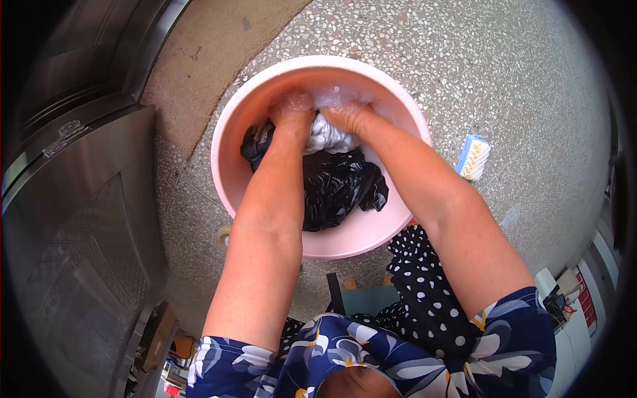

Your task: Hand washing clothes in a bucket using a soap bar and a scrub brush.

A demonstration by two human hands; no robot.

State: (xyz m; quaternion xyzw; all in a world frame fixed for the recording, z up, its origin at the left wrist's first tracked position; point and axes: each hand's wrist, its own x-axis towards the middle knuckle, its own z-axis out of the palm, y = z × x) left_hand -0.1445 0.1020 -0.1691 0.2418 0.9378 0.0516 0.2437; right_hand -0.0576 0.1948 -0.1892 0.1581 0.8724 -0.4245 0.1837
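Note:
A pink plastic basin (pixel 358 239) stands before me on the floor. Both my hands are down at its far side, in sudsy water (pixel 338 94). My left hand (pixel 292 108) is partly under the suds, close to a bunched pale grey wet cloth (pixel 329 135). On that cloth's other side, my right hand (pixel 346 117) touches it near the thumb. Foam and water hide the fingers of both hands, so their grip does not show. Glossy black wet fabric (pixel 331 189) lies heaped towards the basin's near side, partly behind my left forearm.
A scrubbing brush (pixel 473 156) with a blue back lies on the speckled terrazzo floor (pixel 448 59), right of the basin. At left is a metal door (pixel 94 248), with a brown mat (pixel 214 54) beyond it. A green seat (pixel 368 300) shows below the basin.

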